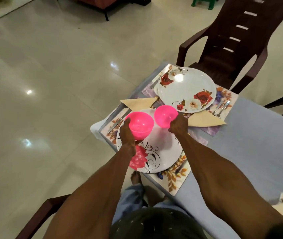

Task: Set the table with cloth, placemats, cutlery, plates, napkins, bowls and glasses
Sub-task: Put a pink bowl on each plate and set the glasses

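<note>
Left hand (pixel 126 133) gripping pink bowl (pixel 140 125), right hand (pixel 179 125) gripping second pink bowl (pixel 165 117), above flowered plate (pixel 161 152)

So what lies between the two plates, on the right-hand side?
In the head view, a folded beige napkin lies between the rose plate and the pink-flower plate.

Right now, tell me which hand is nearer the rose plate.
Right. The right hand, holding a pink bowl, sits just below the rose plate; the left hand is farther left, over the near plate.
</note>
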